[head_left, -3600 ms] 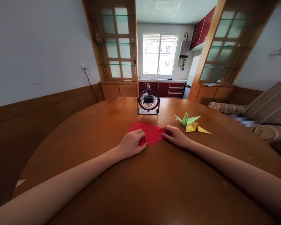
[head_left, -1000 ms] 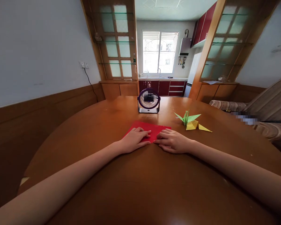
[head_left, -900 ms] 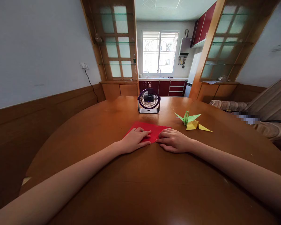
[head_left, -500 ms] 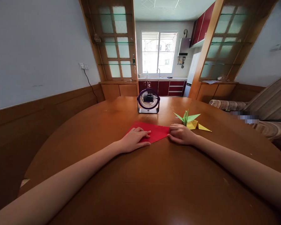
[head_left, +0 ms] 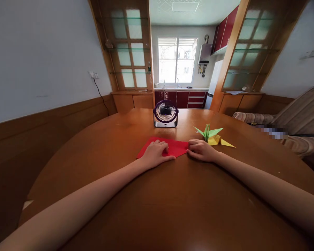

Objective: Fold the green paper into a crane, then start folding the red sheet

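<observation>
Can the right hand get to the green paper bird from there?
Probably yes. The right hand rests at the red paper's corner, and the green paper bird sits just beyond it with bare table between.

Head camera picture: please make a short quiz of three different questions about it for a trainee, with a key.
1. True or false: the left hand lies flat on the folded red paper sheet.
2. Which thing stands behind the red paper on the round wooden table? A) a glass bottle B) a small dark purple desk fan C) a book
3. Fill in: the right hand touches the red paper at its ____ corner, close to the green paper crane and the yellow folded paper figure.

Key: 1 true; 2 B; 3 right.
</observation>
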`<state>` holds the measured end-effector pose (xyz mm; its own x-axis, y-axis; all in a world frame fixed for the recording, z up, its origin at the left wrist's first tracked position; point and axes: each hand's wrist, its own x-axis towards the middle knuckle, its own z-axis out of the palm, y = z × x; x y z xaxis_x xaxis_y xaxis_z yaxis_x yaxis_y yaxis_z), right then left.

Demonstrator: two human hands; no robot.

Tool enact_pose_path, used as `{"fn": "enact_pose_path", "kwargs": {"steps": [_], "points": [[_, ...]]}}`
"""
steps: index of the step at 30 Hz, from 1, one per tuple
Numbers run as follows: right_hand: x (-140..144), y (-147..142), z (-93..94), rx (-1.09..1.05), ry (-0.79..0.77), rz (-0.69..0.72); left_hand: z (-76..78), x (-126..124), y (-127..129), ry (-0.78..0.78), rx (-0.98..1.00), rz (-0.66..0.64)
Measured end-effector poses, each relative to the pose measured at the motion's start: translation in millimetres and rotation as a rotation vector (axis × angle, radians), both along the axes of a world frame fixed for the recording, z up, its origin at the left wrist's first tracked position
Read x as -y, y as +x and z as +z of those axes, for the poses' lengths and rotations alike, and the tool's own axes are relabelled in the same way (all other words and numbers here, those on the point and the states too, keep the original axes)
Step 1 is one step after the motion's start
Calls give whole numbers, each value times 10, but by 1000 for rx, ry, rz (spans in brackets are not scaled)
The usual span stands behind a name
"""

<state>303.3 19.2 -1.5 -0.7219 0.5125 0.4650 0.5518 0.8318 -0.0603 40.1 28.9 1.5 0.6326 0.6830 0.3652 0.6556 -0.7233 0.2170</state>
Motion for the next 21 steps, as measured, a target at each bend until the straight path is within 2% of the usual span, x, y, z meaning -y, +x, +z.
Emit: {"fn": "enact_pose_path", "kwargs": {"steps": [5, 15, 21], "points": [[-8, 4, -11, -32, -22, -5, 35, -75, -93, -77, -14, -80], [-19, 20, -19, -54, -27, -13, 220, -96, -300, -283, -113, -229], [-41, 47, -35, -67, -6, 9, 224, -149, -471, -423, -75, -369]]}}
